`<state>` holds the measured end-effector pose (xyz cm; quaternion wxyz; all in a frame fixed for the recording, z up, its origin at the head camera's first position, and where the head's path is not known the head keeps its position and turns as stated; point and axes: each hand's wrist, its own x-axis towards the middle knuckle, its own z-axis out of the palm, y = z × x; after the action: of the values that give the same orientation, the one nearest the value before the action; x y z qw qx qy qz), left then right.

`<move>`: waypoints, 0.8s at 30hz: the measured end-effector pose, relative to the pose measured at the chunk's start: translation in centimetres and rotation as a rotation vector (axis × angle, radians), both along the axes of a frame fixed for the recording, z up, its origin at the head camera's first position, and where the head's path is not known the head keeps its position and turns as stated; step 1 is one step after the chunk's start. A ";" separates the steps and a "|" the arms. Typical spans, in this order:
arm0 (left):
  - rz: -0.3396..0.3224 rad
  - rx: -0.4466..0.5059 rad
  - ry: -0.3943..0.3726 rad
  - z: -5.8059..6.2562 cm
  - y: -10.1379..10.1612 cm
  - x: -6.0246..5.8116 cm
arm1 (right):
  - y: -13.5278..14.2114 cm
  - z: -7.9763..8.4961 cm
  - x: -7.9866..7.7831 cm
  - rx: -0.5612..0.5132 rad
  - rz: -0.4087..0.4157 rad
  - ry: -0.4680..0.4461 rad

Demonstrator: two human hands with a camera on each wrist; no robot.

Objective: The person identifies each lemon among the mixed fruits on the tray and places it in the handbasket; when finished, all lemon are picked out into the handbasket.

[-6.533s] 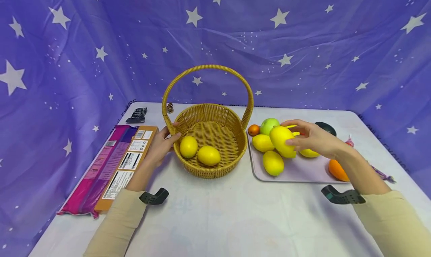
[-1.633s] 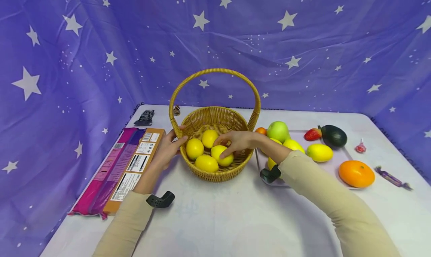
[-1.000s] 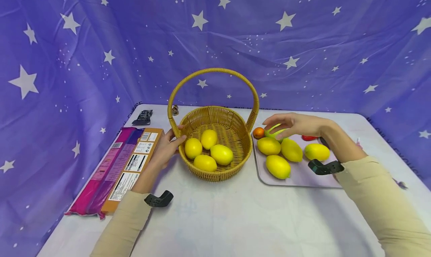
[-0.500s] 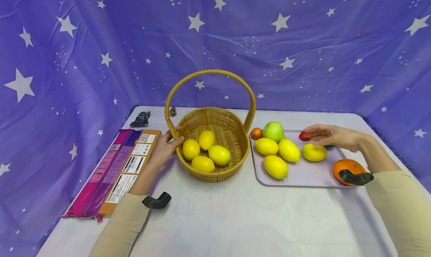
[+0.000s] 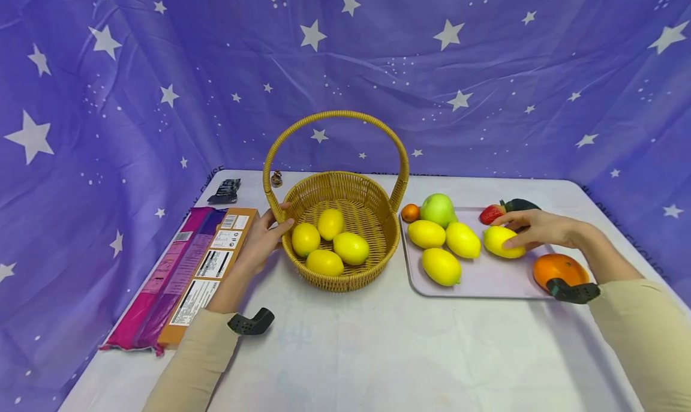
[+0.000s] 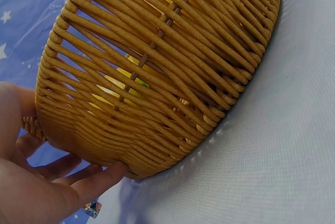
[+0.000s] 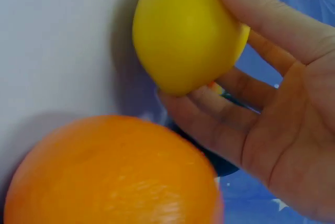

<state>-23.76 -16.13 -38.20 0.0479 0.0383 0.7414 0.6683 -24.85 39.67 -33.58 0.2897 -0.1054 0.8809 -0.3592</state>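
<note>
My left hand holds the left side of the wicker basket, its thumb at the rim and its fingers against the outer weave. Several lemons, one of them a front lemon, lie inside the basket. Over the pale tray on the right, my right hand grips a lemon between thumb and fingers. In the right wrist view this lemon sits at the fingertips, close to an orange. Three other lemons lie toward the tray's left end.
On the tray are a green apple, a small orange fruit, a strawberry and a dark green fruit, partly hidden. Left of the basket lie a cardboard box, a pink-purple packet and a black packet.
My right hand let go of a lemon in the basket, moved right across the tray and took hold of another lemon. The basket holds more lemons than at first. My left hand stayed on the basket.
</note>
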 end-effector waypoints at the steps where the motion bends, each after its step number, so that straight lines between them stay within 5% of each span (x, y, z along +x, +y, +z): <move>1: 0.000 0.000 0.001 0.0 0.0 0.0 | -0.2 0.2 0.0 -0.007 -0.008 0.009; 8: 0.011 -0.008 0.007 0.2 -0.3 0.0 | -4.0 3.5 0.4 -0.089 0.006 0.116; 14: 0.008 -0.001 0.008 0.3 -0.4 -0.1 | -9.8 6.1 0.0 -0.161 0.066 0.084; 24: 0.009 0.005 0.003 -0.1 0.0 0.0 | -20.3 5.8 -1.0 -0.230 0.197 0.046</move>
<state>-23.75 -16.09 -38.31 0.0439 0.0362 0.7398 0.6705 -25.89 19.38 -27.80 0.2895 -0.2320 0.8256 -0.4251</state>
